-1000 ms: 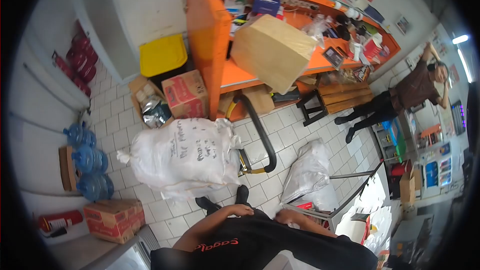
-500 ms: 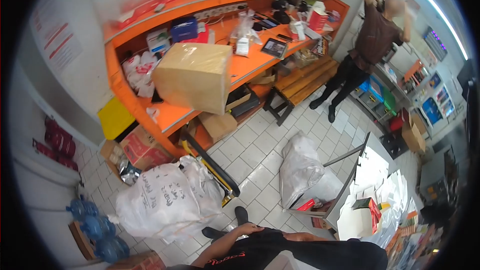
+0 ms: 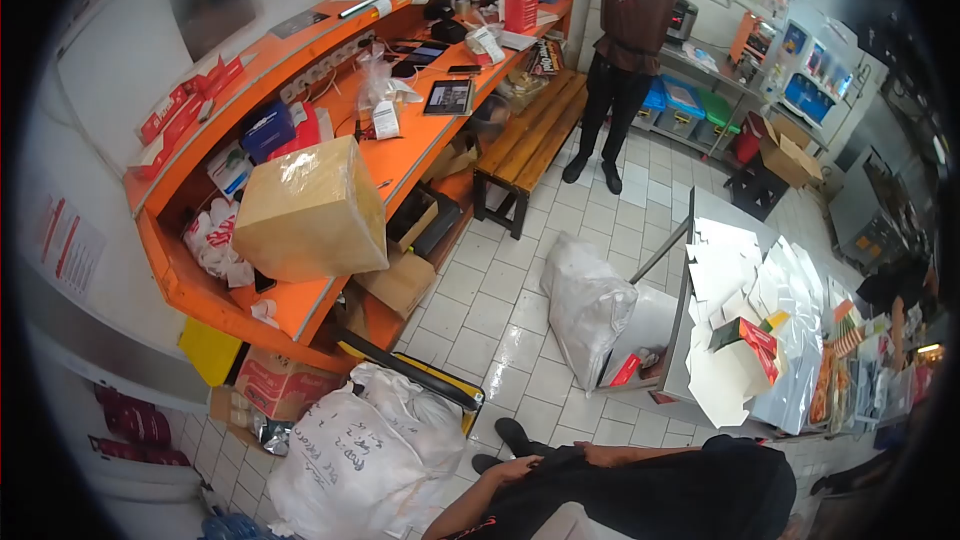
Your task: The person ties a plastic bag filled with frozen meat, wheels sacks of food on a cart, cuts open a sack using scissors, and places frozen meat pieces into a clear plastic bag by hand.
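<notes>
My left hand (image 3: 518, 468) is at my waist, its fingers closed on the front edge of my black shirt (image 3: 650, 488). Level with it, a short way to the right, my right hand (image 3: 598, 455) is also closed on the shirt's edge; the fingers of both are small and partly hidden. Beyond my dark shoes (image 3: 512, 435), a stuffed white sack (image 3: 350, 455) with handwriting lies against a trolley with a black handle (image 3: 415, 372). A taped brown box (image 3: 310, 210) sits on the orange counter (image 3: 405, 165).
Another person (image 3: 635, 15) stands by a wooden bench (image 3: 535, 130), arms raised. A whitish sack (image 3: 585, 305) is on the floor beside a metal table (image 3: 683, 365) piled with white card. Low at the left are a red-white carton (image 3: 275, 385) and a yellow lid (image 3: 208, 350).
The view has swung to the right, so the counter, sacks and other person appear further left. My hands have stayed near my waist, now at the shirt's edge.
</notes>
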Action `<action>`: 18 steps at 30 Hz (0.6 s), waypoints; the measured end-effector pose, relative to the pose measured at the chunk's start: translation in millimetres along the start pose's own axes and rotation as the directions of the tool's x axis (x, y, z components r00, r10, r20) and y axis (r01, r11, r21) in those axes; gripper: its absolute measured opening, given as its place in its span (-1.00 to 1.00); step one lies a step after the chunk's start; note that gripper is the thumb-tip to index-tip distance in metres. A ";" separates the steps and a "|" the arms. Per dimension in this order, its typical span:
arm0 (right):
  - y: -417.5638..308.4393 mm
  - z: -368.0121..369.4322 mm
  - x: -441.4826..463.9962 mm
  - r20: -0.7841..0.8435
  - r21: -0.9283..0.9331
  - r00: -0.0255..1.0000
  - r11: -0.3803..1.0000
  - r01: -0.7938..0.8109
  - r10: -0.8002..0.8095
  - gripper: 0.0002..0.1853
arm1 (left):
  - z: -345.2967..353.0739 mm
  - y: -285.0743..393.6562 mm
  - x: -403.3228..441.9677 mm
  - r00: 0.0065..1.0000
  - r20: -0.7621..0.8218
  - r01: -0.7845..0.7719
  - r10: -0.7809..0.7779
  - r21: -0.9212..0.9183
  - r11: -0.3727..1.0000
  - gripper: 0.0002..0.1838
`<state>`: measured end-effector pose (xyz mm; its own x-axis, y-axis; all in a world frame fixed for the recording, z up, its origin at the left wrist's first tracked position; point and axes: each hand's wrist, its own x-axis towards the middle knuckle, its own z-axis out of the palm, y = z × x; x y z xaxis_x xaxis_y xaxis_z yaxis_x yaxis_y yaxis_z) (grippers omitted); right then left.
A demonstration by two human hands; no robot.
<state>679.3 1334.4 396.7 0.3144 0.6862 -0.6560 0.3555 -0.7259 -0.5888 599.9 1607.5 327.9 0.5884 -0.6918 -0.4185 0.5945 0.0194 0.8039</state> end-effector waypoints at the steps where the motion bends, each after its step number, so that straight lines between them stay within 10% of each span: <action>1: -3.8 -0.1 -0.3 0.008 -0.085 1.000 0.996 -0.014 0.015 -0.74 | 3.3 10.3 3.0 0.996 -0.043 0.074 -0.073 0.020 0.997 -0.49; 7: -21.9 7.2 -3.1 0.079 -0.676 0.991 0.737 -0.026 0.107 -0.74 | -1.6 -9.0 17.2 0.976 -0.182 0.150 -0.120 0.161 0.975 -0.64; 13: -56.3 6.3 -19.8 -0.010 -0.765 0.984 0.633 -0.121 0.176 -0.75 | -9.7 -3.8 12.9 0.995 -0.094 -0.014 0.038 0.248 0.969 -0.63; 14: -33.5 36.2 -5.3 -0.408 -0.468 0.890 0.789 -0.397 0.205 -0.76 | -10.5 -4.9 12.9 0.995 -0.064 -0.055 0.073 0.246 0.968 -0.62; 16: -29.3 44.9 -2.1 -0.707 -0.049 0.628 0.863 -0.503 0.325 -0.75 | -9.6 2.8 8.0 0.997 -0.073 0.004 0.008 0.151 0.988 -0.63; 18: -50.9 19.0 -17.8 -0.083 -0.848 0.982 0.506 -0.160 0.172 -0.79 | -10.4 13.9 1.8 0.997 -0.068 0.046 -0.042 0.060 0.997 -0.65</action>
<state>638.9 1358.2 429.4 0.4426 0.5527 -0.7062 0.8757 -0.4360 0.2075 614.8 1614.0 333.9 0.5985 -0.6417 -0.4797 0.5873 -0.0558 0.8074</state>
